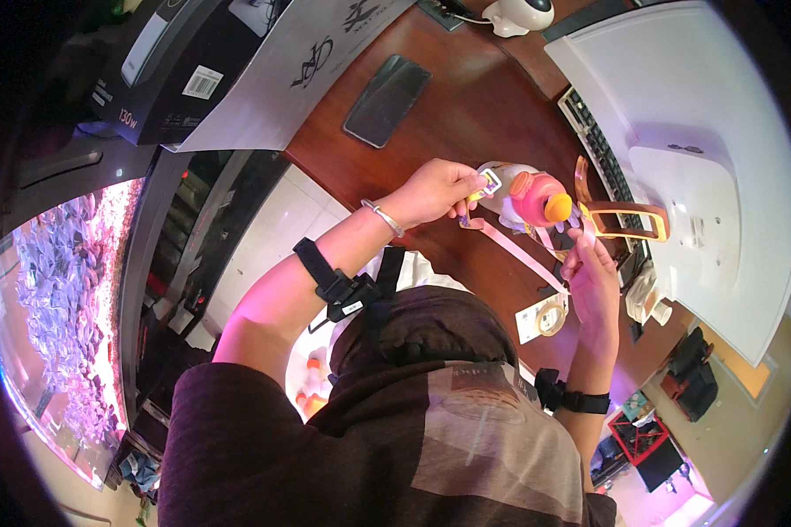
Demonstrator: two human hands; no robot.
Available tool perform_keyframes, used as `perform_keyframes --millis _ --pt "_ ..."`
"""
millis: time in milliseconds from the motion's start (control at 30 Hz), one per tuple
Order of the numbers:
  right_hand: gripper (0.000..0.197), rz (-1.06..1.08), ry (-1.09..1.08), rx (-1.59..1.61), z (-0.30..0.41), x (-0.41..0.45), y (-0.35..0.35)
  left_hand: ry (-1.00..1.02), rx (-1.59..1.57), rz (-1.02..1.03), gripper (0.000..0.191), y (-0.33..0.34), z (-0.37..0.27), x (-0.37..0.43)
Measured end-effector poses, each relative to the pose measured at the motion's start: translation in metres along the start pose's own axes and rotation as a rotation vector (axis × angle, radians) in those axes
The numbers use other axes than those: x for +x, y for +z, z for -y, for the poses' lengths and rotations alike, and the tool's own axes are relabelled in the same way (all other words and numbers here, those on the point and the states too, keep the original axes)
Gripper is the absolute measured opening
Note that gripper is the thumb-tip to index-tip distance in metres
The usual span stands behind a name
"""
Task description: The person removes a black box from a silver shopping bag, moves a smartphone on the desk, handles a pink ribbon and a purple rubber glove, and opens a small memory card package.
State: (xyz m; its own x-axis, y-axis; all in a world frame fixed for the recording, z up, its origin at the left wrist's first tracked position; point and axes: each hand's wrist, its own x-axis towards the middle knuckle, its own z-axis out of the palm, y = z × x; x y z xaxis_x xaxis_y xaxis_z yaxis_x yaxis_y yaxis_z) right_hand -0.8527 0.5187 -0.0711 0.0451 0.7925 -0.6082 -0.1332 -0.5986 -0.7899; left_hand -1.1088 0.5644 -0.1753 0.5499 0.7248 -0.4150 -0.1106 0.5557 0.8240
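My left hand [445, 191] pinches a white square ring with a yellow tab [486, 184], at one end of a pink strap [517, 253]. The strap hangs slack between my hands, and my right hand [590, 270] grips a pale part of it between thumb and fingers. Close by, a bottle with a pink top [534, 197] and an orange-yellow cap stands on the brown desk, between and just beyond my hands. A yellow-brown rectangular loop [659, 224] lies beyond my right hand; whether it joins the strap, I cannot tell.
A black phone [387, 99] lies on the desk [461, 85]. A keyboard [593, 135] runs below a large white monitor [692, 85]. A roll of tape [551, 319] rests on a white card near my right wrist. A white camera [517, 16] is at the back, boxes [171, 72] at the left.
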Motion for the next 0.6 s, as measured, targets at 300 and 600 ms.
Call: perform_keyframes --millis 300,600 --pt "0.02 -0.028 0.026 0.028 0.0009 0.006 -0.0018 0.062 -0.142 0.056 0.021 -0.0022 0.0055 0.012" --pt "0.021 -0.034 0.011 0.041 0.0019 0.009 0.0 0.033 -0.102 0.074 0.02 -0.0081 0.0012 0.0119"
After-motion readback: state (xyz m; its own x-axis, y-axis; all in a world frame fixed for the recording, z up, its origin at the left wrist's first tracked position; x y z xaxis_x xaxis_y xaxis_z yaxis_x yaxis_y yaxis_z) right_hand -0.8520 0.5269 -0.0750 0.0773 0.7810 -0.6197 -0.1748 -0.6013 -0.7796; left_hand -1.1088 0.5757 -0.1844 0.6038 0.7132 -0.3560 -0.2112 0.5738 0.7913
